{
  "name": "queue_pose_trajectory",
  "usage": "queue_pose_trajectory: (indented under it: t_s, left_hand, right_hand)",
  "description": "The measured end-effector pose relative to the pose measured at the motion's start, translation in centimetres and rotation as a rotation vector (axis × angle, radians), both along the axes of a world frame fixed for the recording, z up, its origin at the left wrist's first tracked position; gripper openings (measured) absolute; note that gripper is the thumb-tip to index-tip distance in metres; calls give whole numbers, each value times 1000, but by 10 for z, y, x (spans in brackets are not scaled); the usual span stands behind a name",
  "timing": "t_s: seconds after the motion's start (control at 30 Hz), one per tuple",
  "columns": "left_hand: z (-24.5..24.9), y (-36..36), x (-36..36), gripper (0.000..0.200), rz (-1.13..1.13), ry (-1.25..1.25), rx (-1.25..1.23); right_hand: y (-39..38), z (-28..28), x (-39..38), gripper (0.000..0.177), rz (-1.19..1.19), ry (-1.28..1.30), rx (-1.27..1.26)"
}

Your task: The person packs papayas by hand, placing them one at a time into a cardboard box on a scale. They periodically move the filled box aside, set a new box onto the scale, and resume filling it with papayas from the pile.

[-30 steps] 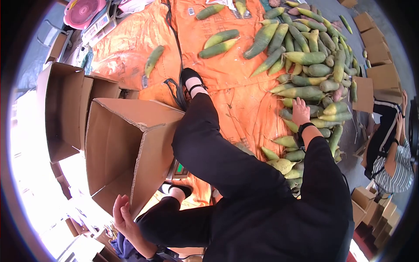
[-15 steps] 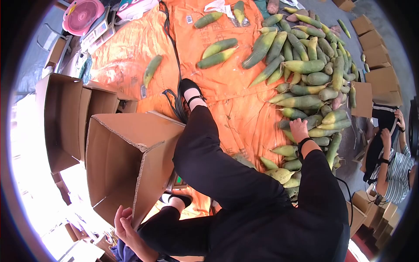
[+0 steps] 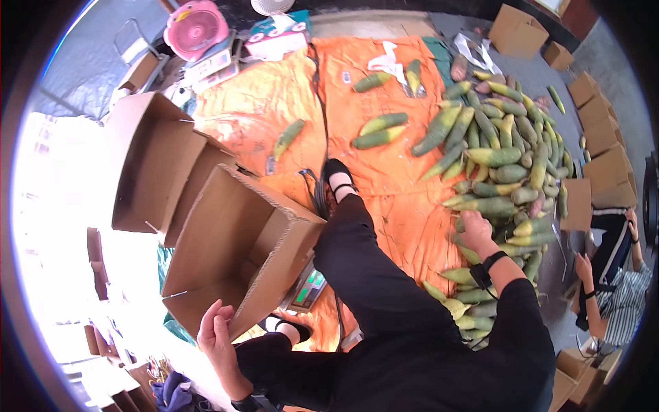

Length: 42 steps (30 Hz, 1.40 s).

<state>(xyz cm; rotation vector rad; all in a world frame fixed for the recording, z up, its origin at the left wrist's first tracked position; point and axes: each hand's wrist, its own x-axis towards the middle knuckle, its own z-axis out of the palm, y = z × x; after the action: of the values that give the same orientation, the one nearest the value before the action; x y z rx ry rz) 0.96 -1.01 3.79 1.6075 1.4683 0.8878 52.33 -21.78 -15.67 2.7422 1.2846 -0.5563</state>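
Note:
Long green radishes [image 3: 495, 156] lie in a large pile on the orange sheet [image 3: 384, 180], on the right. My right hand [image 3: 476, 232] reaches down onto the left side of the pile; its fingers touch the radishes, and their tips are hard to make out. An open, empty cardboard box [image 3: 230, 240] stands tilted at the left of my legs. Beside the box's lower edge is my left hand [image 3: 218, 336], its fingers loosely bent and apart, holding nothing. Under the box's right side, a scale with a lit green display [image 3: 302, 291] shows in part.
More open boxes [image 3: 158, 165] stand at the far left. Several single radishes [image 3: 289, 140] lie on the sheet ahead. A pink fan [image 3: 196, 30] is at the upper left. Another person [image 3: 621, 302] is at the right, near stacked boxes [image 3: 611, 172].
The view has shifted, so the scene sits further right and lower. The box is tilted differently, and more of the scale shows. My right hand is still at the pile.

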Motion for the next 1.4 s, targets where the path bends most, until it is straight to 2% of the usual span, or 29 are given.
queue_pose_trajectory:
  t_s: [0.03,0.13,0.2,0.23,0.3,0.4,0.47,0.5,0.57,0.6,0.67,0.7,0.8,0.83,0.97,1.0,1.07,1.1,1.13,1.17,1.2,1.27,1.3,1.33,1.4]
  left_hand:
    - [2,-1,2,23,-1,-14,12]
    - [5,-2,0,27,-48,-9,32]
    - [12,-2,2,26,-43,32,42]
    - [12,-3,2,25,-44,31,43]
    - [14,-3,0,25,-47,12,13]
    - [12,-2,-5,25,-36,-31,47]
    - [18,0,-5,25,-38,-27,78]
    - [23,1,-2,25,-78,0,144]
    - [33,3,0,31,-123,23,188]
    - [40,3,4,31,-105,26,191]
    - [57,5,17,37,-127,109,336]
    - [66,7,18,48,-168,205,376]
    - [88,14,25,57,-225,331,529]
    - [91,18,24,65,-230,278,472]
    - [100,31,18,66,-361,303,373]
    - [98,34,13,66,-376,304,371]
    - [92,37,-1,65,-390,341,147]
    - [86,38,-6,64,-441,247,121]
    - [79,37,-13,64,-463,246,113]
    - [72,35,-20,64,-401,124,16]
    - [67,33,-23,63,-341,5,-86]
    - [73,31,-20,60,-302,-12,-177]
    - [70,33,-22,57,-293,55,-174]
    - [68,35,-21,56,-300,94,-194]
    - [61,41,-20,52,-274,192,-236]
  right_hand:
    - [2,6,5,47,15,-12,16]
    - [-1,17,35,56,-267,141,415]
    - [6,29,45,54,-383,408,772]
    - [13,39,46,54,-376,409,772]
    - [41,94,25,49,-476,670,1086]
    - [75,158,1,44,-398,793,1212]
    - [101,191,-15,41,-291,970,1410]
    - [114,204,-22,41,-275,983,1410]
    - [138,223,-39,41,-75,1226,1470]
    - [150,229,-52,41,-61,1241,1461]
    - [174,240,-79,40,1,1483,1445]
    - [186,241,-93,40,20,1567,1399]
    - [213,241,-140,41,81,1801,1238]
    - [219,243,-158,41,95,1876,1173]
    - [233,240,-220,44,115,2038,978]
    - [234,241,-229,44,102,2034,991]
    - [235,241,-242,46,212,1998,871]
    - [236,240,-246,46,189,1991,885]
    - [238,239,-248,46,190,1963,794]
    - [241,239,-249,46,191,1932,707]
    - [244,232,-250,46,165,1922,727]
    - [246,210,-245,46,350,1594,949]
    - [239,210,-234,42,357,1440,1004]
    - [238,199,-224,35,370,1417,1120]
    - [222,187,-195,27,270,1484,1134]
